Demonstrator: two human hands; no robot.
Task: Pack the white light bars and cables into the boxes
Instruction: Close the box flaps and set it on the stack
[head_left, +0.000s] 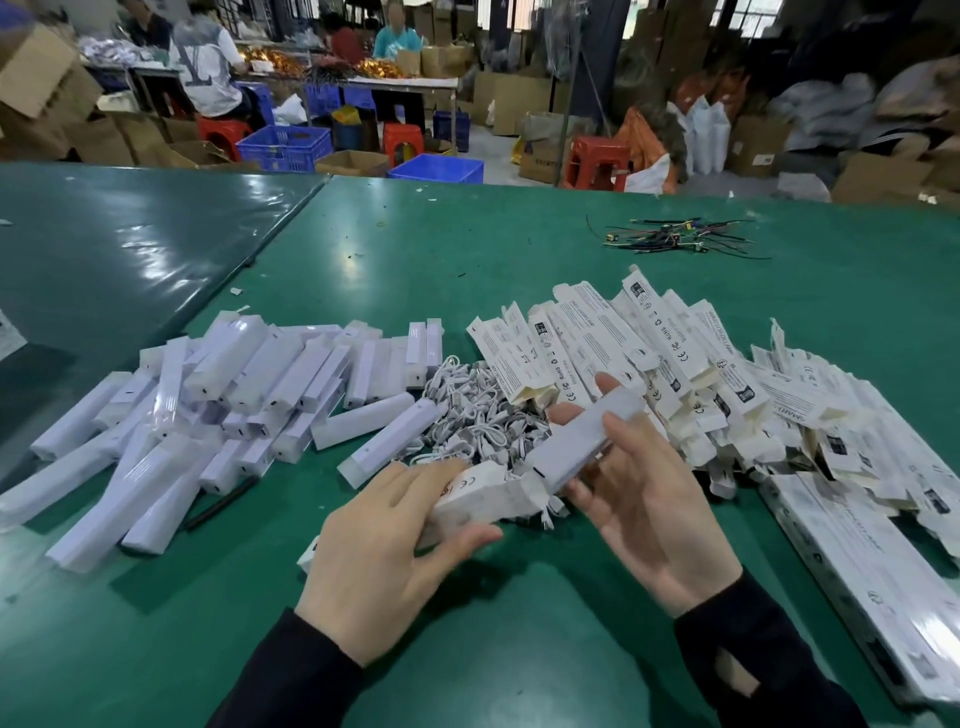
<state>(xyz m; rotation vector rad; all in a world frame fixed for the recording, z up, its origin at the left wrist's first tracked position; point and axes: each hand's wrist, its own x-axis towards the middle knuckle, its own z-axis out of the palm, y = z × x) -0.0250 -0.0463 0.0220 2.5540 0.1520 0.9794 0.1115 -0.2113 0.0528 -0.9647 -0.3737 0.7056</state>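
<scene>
Green matting covers our desk (519, 234) in a busy packing workshop. From the head view, our left hand (384, 551) clamps an open box (483, 499) steady so its mouth faces the light bar (582, 441), which our right hand's (649, 514) grip pinches and feeds in. Left of the box lie bars (208, 415); behind it, cables (478, 410); right, empty boxes (649, 353).

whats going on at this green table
A person is packing. The left hand grips a small white box by its body, and the right hand feeds a white light bar into its open end; the bar is only partly in. On the green table lie a pile of light bars at left, coiled white cables in the middle and empty boxes at right.
</scene>
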